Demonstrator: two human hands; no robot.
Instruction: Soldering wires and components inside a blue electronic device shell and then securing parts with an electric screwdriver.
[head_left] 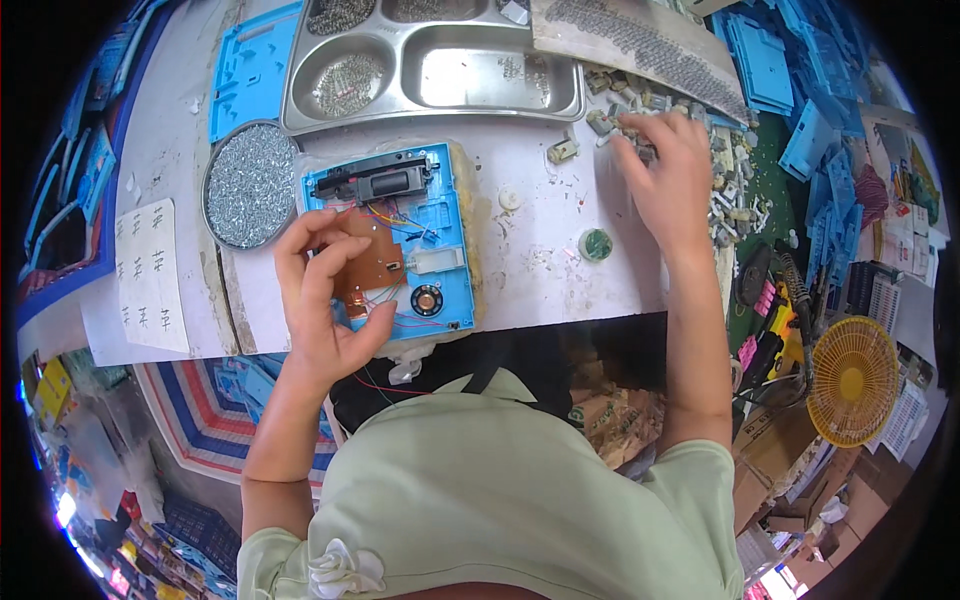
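A blue plastic housing (458, 300) lies face down on the worktable, with a brown circuit board (378, 258), thin coloured wires, a black slotted part (385, 182) and a small round speaker (427, 300) inside it. Over the board's left side is my left hand (330, 285), fingers bent and thumb spread away from them, nothing visible between them. My right hand (668, 175) reaches into a heap of small metal-and-cream motor-like parts (735, 200) on the right. Its thumb and forefinger are apart beside the parts; the other fingertips are partly hidden.
Beyond the housing stands a steel compartment tray (440, 115) with small metal pieces. A round bowl of screws (250, 185) sits left of the housing. A board covered with small parts (640, 50) lies at the back right. A green round piece (595, 245) rests near the table's front.
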